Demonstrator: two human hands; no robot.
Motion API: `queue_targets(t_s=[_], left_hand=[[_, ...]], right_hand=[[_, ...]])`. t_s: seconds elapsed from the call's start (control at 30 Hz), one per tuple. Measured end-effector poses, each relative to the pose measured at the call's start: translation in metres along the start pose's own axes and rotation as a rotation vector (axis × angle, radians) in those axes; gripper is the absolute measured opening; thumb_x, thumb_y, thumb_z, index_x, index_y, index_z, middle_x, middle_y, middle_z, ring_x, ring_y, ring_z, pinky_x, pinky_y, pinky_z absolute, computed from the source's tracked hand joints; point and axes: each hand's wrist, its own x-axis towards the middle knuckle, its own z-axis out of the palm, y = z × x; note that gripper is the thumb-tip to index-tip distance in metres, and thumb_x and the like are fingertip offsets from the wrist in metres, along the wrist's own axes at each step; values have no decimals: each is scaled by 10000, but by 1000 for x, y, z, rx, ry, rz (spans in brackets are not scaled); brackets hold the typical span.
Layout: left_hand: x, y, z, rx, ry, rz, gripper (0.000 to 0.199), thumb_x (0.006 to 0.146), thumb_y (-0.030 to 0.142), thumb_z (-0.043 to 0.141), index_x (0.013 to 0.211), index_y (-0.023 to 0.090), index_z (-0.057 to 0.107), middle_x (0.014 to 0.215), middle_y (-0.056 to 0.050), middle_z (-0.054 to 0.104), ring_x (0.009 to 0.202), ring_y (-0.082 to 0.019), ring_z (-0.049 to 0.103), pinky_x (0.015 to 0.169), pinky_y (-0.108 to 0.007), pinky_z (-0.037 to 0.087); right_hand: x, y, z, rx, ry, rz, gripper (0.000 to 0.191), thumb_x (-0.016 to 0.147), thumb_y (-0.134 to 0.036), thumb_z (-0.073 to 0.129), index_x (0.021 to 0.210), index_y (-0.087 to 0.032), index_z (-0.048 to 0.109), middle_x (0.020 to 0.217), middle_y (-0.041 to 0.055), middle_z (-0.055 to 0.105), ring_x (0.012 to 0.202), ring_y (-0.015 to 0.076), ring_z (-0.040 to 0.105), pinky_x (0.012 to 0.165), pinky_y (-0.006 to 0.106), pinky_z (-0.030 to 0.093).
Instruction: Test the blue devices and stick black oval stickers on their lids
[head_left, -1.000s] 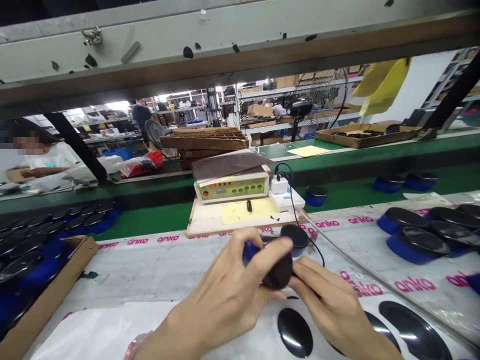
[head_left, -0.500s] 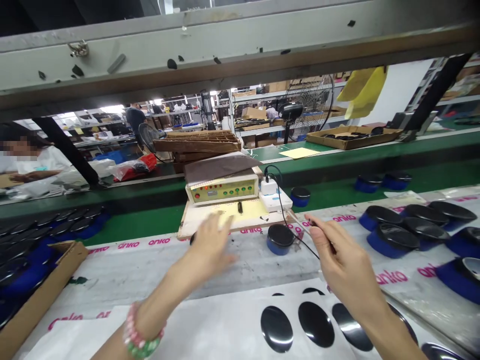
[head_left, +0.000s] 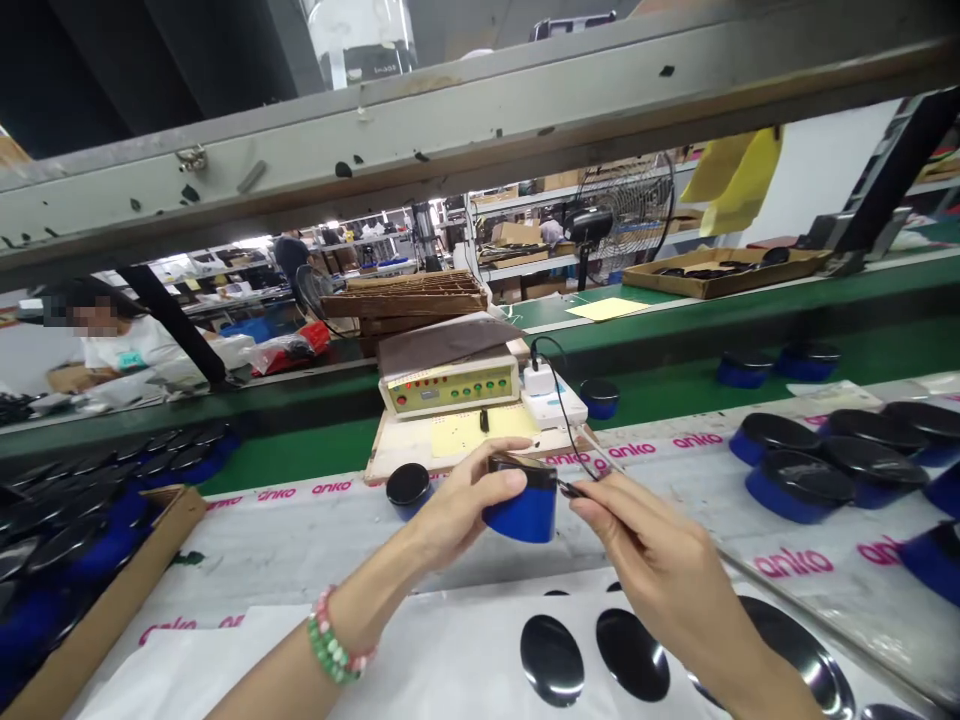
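With my left hand (head_left: 454, 505) gripping a blue, black-topped container (head_left: 525, 515), my right hand (head_left: 664, 560) pinches a small dark tool (head_left: 571, 490) at its rim, contact unclear.

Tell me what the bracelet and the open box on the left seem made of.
Bracelet: probably polished stone or glass, perhaps plastic; its pink and green beads look smooth.
Box: likely cardboard, matt, judging by its plain brown wall.
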Motion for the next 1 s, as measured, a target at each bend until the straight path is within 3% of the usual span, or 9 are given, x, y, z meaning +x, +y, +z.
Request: queue_targets(t_s=[0.2, 0.4, 0.57, 0.63, 0.7, 0.8, 0.87, 1.0], left_hand=[[-13, -1, 1, 98, 64, 52, 471, 751, 444, 681, 1123, 182, 561, 1039, -53, 605, 953, -187, 549, 823, -283, 409], [-26, -4, 11, 565, 255, 213, 582, 709, 488, 711, 1174, 209, 498, 1049, -45, 597, 970, -216, 540, 886, -332, 404], [-38, -6, 14, 842, 240, 368, 632, 727, 481, 697, 1247, 220, 452, 1162, -77, 536, 1068, -240, 518, 946, -370, 429], [-45, -7, 11, 1064, 231, 477, 717, 732, 475, 694, 1333, 229, 387, 1213, -103, 458, 1133, -258, 472, 970, -408, 436], [-52, -8, 7, 1329, 268, 675, 735, 758, 408, 692, 1372, 191, 353, 1179, -119, 421, 1137, -272, 449, 959, -438, 459], [-62, -7, 5, 1550, 310, 1101, 503, 782, 155, 674, 1253, 127, 498, 1094, -96, 419, 1128, -269, 450, 962, -437, 481], [-68, -5, 8, 1578, 307, 1299, 346, 759, 58, 656, 1092, 138, 606, 1037, -64, 415, 1120, -258, 477, 968, -430, 498], [-73, 2, 17, 1673, 375, 1371, 202, 742, 92, 670, 905, 211, 678, 841, -6, 431, 1003, -229, 576, 890, -409, 568]], right_hand=[[-2, -5, 2, 61, -76, -47, 123, 931, -180, 468, 968, -192, 584, 735, 8, 538, 628, 130, 535, 558, 253, 431], [-8, 3, 11, -108, -99, -136, 113, 930, -211, 459, 886, -203, 563, 738, 22, 571, 619, 157, 566, 542, 283, 423], [-13, 6, 27, -87, -5, -182, 142, 934, -223, 425, 994, -217, 554, 789, 30, 611, 663, 161, 630, 531, 241, 474], [-14, 4, 32, -32, -75, -142, 168, 941, -210, 400, 1033, -230, 539, 778, 13, 606, 672, 148, 638, 535, 210, 492], [-16, 1, 34, 2, -125, -111, 191, 941, -188, 385, 1065, -243, 519, 801, 9, 606, 714, 147, 643, 575, 199, 507], [-17, -5, 35, 36, -115, -144, 211, 931, -158, 382, 1089, -246, 490, 859, 28, 609, 785, 164, 638, 636, 217, 517], [-17, -9, 34, 72, -115, -187, 212, 922, -130, 371, 1064, -246, 476, 814, 20, 595, 756, 163, 632, 620, 218, 510], [-15, -15, 32, 140, -161, -230, 178, 908, -91, 356, 897, -247, 440, 695, -16, 534, 620, 136, 591, 577, 211, 490]])
